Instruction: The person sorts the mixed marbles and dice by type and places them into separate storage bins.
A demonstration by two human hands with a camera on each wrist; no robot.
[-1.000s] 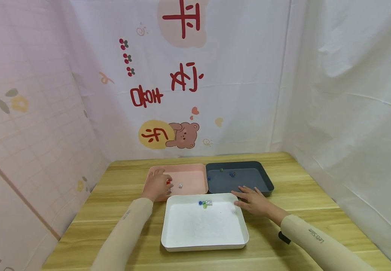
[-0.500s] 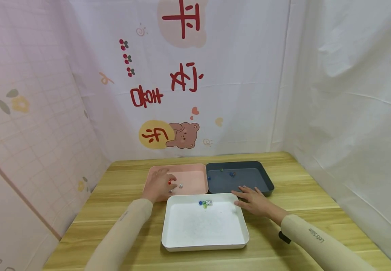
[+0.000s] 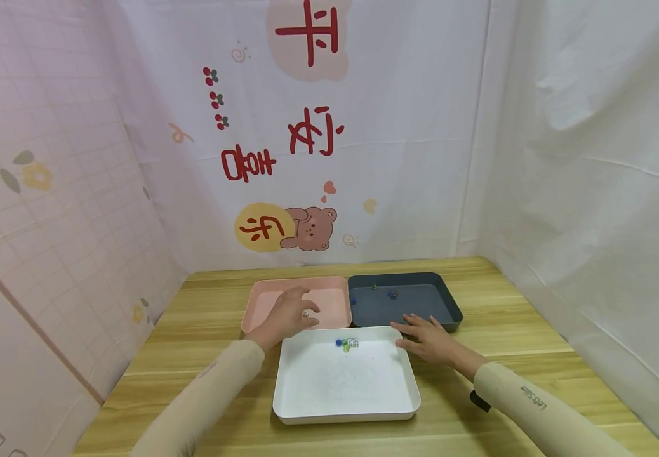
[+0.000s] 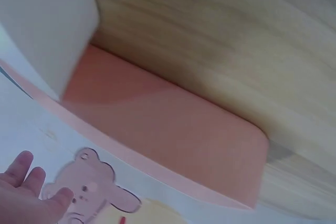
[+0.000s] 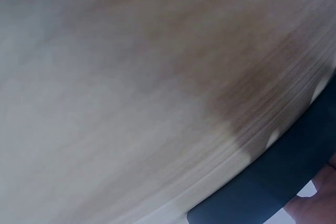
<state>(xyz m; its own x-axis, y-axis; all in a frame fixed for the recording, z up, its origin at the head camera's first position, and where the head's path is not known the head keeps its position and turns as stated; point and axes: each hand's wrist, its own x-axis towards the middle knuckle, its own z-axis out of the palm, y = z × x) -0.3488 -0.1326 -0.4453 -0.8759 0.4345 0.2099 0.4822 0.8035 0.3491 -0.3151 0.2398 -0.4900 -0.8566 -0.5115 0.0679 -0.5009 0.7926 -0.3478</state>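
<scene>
1. Currently the left hand (image 3: 288,315) is over the pink tray (image 3: 331,303), fingers (image 4: 22,167) loosely curved and spread, thumb apart from index, no pinch visible
2. Small white piece (image 3: 306,314) shows in the gap between thumb and index, in the pink tray; can't tell if skin touches it
3. Right hand (image 3: 433,339) is at the far right corner of the white tray (image 3: 345,384), fingers spread and fairly straight, palm down, near the dark tray (image 3: 418,306) too; contact with the rim unclear
4. White tray is in front, pink behind left, dark behind right; pink and dark sit side by side
5. Blue bead (image 3: 338,343), green beads (image 3: 346,347) and black-and-white patterned pieces (image 3: 353,343) bunch up at the white tray's far side
6. Dark tray has a small mixed cluster (image 3: 392,294), plus a lone blue bead (image 3: 353,301) near its left wall; too small to count
7. All trays sit on the wood-grain bench (image 3: 495,343), printed white backdrop (image 3: 409,158) behind
</scene>
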